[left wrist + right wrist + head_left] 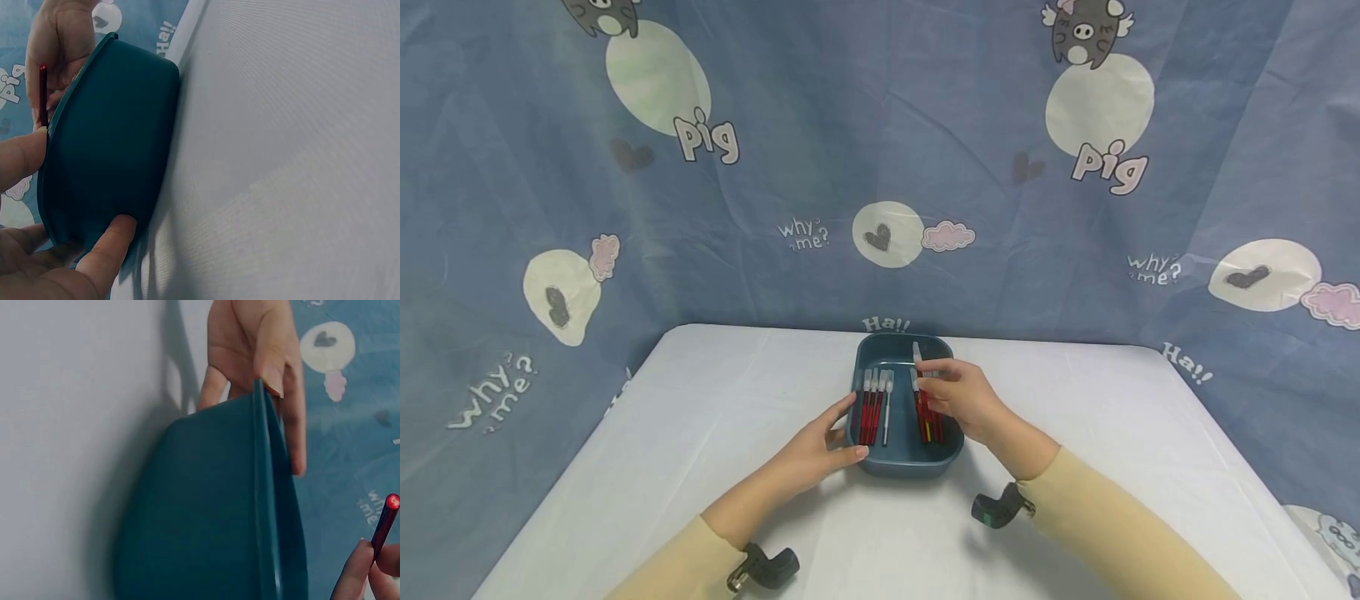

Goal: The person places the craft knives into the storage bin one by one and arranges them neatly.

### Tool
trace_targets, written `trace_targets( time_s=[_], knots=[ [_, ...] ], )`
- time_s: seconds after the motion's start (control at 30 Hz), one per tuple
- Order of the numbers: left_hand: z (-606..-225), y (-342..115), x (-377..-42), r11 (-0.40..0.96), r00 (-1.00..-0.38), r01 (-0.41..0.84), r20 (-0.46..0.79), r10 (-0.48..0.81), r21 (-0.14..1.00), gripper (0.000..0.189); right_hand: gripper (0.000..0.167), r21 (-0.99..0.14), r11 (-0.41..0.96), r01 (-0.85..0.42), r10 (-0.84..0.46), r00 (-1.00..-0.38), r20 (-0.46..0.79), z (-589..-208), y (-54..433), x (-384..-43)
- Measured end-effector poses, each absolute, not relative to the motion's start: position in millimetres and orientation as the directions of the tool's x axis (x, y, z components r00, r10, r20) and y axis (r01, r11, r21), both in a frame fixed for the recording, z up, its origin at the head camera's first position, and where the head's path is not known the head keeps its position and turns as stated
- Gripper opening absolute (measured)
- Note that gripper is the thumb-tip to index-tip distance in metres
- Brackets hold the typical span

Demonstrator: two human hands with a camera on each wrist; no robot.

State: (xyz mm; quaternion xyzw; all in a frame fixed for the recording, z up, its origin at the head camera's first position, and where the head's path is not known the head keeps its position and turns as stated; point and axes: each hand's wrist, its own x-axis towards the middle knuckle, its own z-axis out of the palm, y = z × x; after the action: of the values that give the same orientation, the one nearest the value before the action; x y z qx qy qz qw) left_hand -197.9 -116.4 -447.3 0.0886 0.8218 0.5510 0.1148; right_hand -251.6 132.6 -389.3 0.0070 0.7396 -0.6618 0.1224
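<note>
A dark teal plastic bin stands on the white table. My left hand holds its near left corner, the thumb at the rim and the other fingers spread along the outer wall. Above the bin's right half, my right hand pinches a slim red pen-like stick with a pale cap. Below that hand, partly hidden by it, several similar red sticks lie side by side. On the left of the bin lies a row of red sticks with pale caps, and beside them a silvery one.
The white table extends on both sides of the bin. Behind it hangs a blue printed cloth. Dark wrist mounts stick out below both sleeves.
</note>
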Motion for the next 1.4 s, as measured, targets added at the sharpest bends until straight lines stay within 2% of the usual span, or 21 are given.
trace_targets(
  time_s=[1.03, 1.4],
  knots=[
    [-446, -117, -198, 0.371, -0.955, 0.003, -0.107, 0.276, 0.929, 0.088, 0.031, -0.964, 0.137, 0.226, -0.074, -0.969, -0.237, -424, 95, -268],
    [-447, -117, -197, 0.362, -0.953, 0.013, -0.098, 0.286, 0.932, 0.086, 0.028, -0.954, 0.216, 0.209, -0.043, -0.974, -0.223, -434, 92, -269]
  ],
)
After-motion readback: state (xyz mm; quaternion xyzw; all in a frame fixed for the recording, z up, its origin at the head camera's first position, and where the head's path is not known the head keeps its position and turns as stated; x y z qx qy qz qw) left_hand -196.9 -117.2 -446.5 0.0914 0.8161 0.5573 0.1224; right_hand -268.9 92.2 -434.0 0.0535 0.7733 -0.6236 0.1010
